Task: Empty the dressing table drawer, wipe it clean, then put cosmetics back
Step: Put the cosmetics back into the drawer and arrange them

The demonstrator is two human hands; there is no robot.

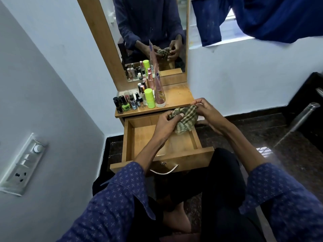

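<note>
The wooden drawer (183, 157) of the dressing table is pulled out and its inside is bare. Above its back right part I hold a bunched green checked cloth (187, 119) with both hands. My left hand (167, 122) grips the cloth's left side, thumb on top. My right hand (204, 110) pinches its upper right edge. Several cosmetics stand on the left of the table top (178, 96): nail polish bottles (125, 103), a lime-capped bottle (150, 98) and a tall pink tube (159, 89).
A mirror (150, 32) rises behind the table top. A wall with a switch panel (22, 163) is close on the left. A dark cabinet and a steel bottle (305, 112) stand at the right. My knees are under the drawer front, whose metal handle (164, 170) faces me.
</note>
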